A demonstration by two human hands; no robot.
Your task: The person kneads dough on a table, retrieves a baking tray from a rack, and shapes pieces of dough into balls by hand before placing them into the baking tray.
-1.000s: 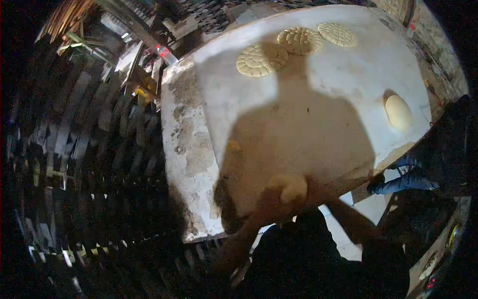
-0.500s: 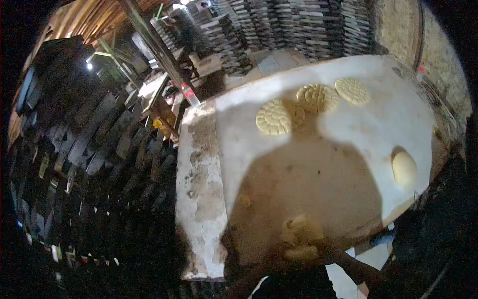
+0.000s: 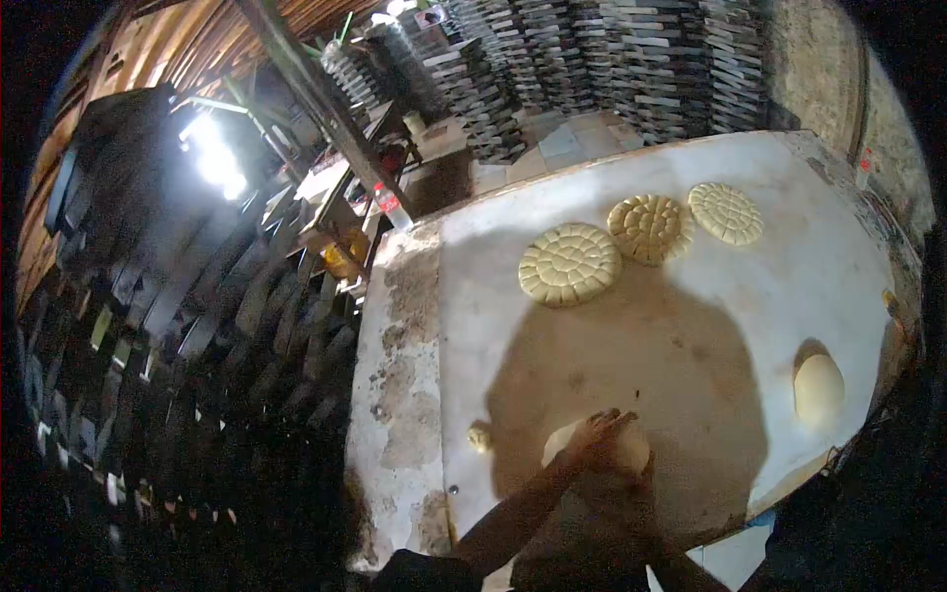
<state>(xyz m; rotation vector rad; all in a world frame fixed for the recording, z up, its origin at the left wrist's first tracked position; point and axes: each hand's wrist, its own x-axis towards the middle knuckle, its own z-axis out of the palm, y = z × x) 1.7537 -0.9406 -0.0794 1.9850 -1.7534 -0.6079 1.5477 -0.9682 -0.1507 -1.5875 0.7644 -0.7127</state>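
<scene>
And here's the left hand, laid flat over the soft dough near the front of the desk, fingers extended and close together! The right hand sits at its far side, deep in shadow; its fingers, I can't tell. Even palm pressure should suit this pliable, pale piece (too hard and it may smear). Beyond, three scored rounds, grooved like paving; off right, a smooth oval lump.

Smooth, matt dough, rough, flaking tabletop strip, clear plastic bottle; wooden post
</scene>
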